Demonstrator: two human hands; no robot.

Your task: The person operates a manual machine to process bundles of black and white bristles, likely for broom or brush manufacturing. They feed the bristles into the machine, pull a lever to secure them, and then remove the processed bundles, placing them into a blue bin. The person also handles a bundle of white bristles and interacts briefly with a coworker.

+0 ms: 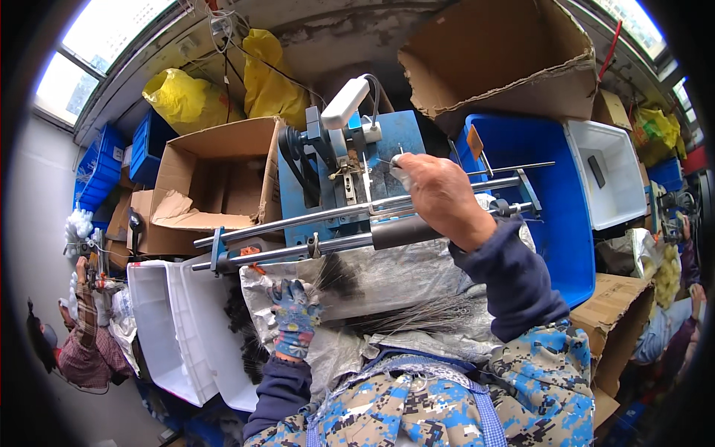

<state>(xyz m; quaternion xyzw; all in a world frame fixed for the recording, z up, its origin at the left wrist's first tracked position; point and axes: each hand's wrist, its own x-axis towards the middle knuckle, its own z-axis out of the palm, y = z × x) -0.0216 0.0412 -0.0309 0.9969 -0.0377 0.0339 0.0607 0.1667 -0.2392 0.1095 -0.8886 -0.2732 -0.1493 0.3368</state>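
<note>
In the head view, the right hand (pixel 441 192) reaches over two metal bars (pixel 298 223) to a blue machine (pixel 325 182), its fingertips drawn together; what they pinch, if anything, I cannot tell. The gloved left hand (pixel 296 307) is half curled over a silver sheet (pixel 402 270), its grip unclear, with dark bristles (pixel 339 277) just beside it. Thin wires (pixel 424 316) lie between and below the hands. A white tray (pixel 156 328) stands left of the left hand, a blue bin (pixel 581 238) right of the right.
</note>
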